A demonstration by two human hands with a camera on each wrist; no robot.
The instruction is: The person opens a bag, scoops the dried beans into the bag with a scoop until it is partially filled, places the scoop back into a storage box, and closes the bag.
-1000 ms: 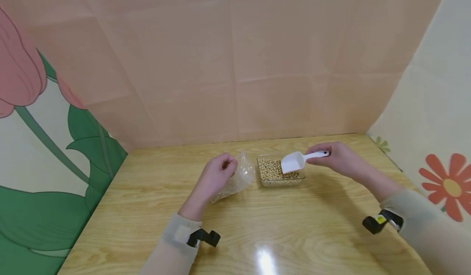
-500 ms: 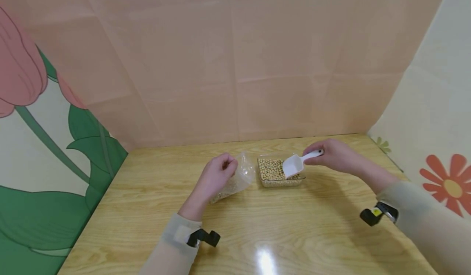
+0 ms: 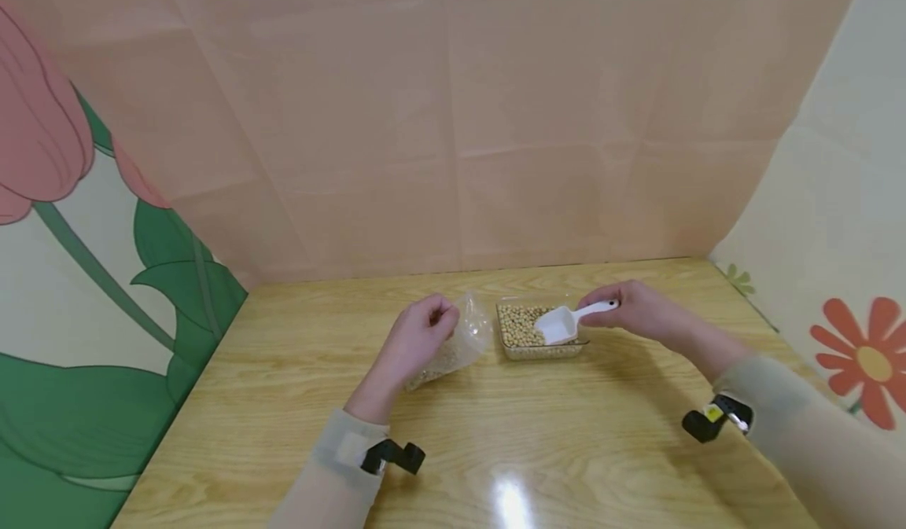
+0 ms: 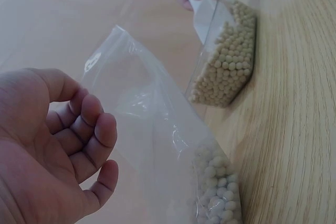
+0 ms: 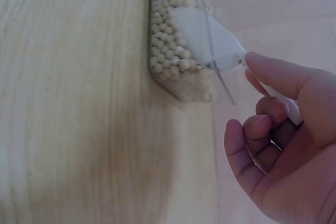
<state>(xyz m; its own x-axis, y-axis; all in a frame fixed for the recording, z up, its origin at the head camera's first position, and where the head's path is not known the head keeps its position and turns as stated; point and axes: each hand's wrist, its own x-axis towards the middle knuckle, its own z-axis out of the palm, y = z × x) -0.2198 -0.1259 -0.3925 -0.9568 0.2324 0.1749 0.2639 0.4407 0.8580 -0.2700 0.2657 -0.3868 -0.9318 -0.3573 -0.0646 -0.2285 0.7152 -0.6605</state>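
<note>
Looks like the scooping step: right hand [image 3: 630, 309] pinches the white scoop [image 3: 557, 325], blade in the beans [image 3: 519, 325], clear tub [image 3: 543, 347] near the table's [image 3: 495, 427] back edge. Left hand's [image 3: 413, 334] curled fingers pinch the bag's [image 3: 470, 336] top; next probably wants a level lift.

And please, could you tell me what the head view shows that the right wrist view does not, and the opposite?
Only the head view shows the left hand at the clear plastic bag, and the red flower printed on the wall covering.

Only the right wrist view shows the palm side of the right hand.

Both views share the right hand holding the white scoop, its blade inside the clear container of soybeans, and the wood-grain tabletop.
</note>
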